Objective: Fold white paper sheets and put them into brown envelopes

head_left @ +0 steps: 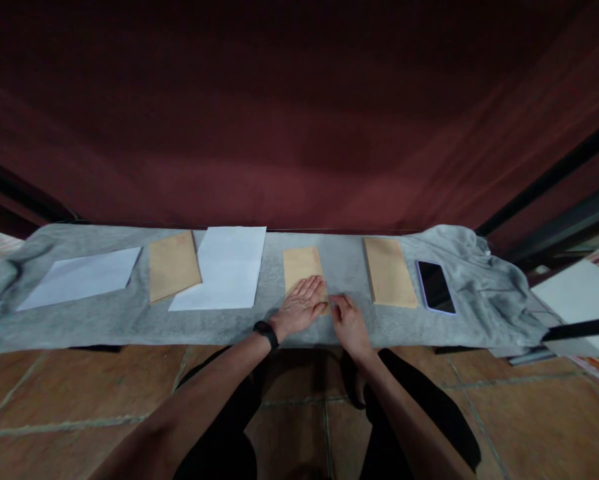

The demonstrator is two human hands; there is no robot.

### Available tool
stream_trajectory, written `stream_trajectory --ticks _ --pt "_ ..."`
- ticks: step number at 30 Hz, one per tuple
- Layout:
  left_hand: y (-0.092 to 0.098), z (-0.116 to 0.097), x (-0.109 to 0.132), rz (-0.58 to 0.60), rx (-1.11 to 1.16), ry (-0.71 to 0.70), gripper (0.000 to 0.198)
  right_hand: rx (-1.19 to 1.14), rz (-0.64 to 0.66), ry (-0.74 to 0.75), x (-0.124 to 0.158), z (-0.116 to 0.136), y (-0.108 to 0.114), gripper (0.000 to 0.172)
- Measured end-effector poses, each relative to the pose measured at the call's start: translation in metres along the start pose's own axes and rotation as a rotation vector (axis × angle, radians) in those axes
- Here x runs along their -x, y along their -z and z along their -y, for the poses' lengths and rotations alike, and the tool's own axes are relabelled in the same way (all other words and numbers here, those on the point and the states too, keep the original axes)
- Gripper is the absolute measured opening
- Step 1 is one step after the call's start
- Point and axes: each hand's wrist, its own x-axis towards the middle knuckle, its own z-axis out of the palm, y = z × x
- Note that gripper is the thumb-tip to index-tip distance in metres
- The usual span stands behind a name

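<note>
A tan paper envelope [299, 262] lies on the grey cloth right before me. My left hand [301, 310] rests palm down across its lower half, fingers stretched out and together. At the envelope's lower right edge is my right hand [348, 323], with its fingers curled in and its thumb and forefinger drawn together at that edge. What sits between those fingertips is hidden. The envelope's lower part is mostly covered by my left hand.
To the right lie a stack of tan envelopes [392, 273] and a phone [435, 288]. On the left are white sheets [229, 270], another tan envelope [173, 267] overlapping them, and a white folded paper [82, 277]. A dark red panel [299, 147] stands behind the cloth-covered bench [144, 323].
</note>
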Motion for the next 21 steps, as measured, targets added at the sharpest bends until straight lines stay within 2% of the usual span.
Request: stream_trajectory --ticks 3,8,13,21 --pt "0.001 -0.018 0.026 0.027 -0.005 -0.058 0.062 0.072 -0.049 -0.061 0.001 0.002 0.002 0.035" --pt "0.002 -0.039 0.056 0.051 0.001 -0.099 0.07 0.154 -0.003 -0.095 -0.002 0.009 0.004 0.03" --pt "0.002 -0.045 0.064 0.023 -0.01 -0.112 0.069 0.184 0.027 -0.121 -0.007 0.016 -0.003 0.029" --pt "0.006 -0.046 0.064 -0.016 0.025 -0.121 0.075 0.101 -0.006 -0.184 -0.017 0.014 -0.013 0.023"
